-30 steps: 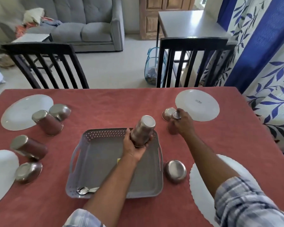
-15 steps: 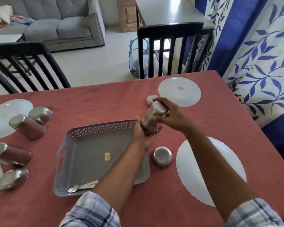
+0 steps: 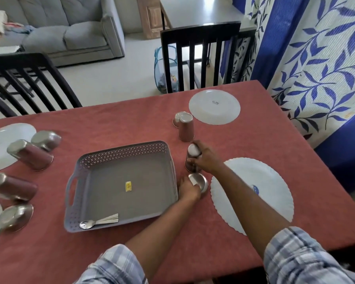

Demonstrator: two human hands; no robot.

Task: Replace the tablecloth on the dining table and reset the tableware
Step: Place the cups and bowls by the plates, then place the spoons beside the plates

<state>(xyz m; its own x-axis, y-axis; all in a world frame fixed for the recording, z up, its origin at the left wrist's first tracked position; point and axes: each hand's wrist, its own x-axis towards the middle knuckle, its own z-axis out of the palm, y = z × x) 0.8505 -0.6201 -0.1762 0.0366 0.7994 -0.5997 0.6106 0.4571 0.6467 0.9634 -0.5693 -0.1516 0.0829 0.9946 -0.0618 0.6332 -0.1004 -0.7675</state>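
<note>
Shifted off the tray (image 3: pixel 123 153), the upright tumbler (image 3: pixel 193 150) sat gripped by the right hand (image 3: pixel 208 160), just beyond the bowl (image 3: pixel 201 181) the left hand (image 3: pixel 188 190) clasped.

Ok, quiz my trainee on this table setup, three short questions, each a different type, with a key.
1. True or false: the spoons lie inside the grey tray.
2. What does the right hand grip? A) a plate B) an upturned steel tumbler C) a spoon
3. Fill in: the left hand holds a small steel ____ beside the scalloped plate.

Key: 1 true; 2 B; 3 bowl.
</note>
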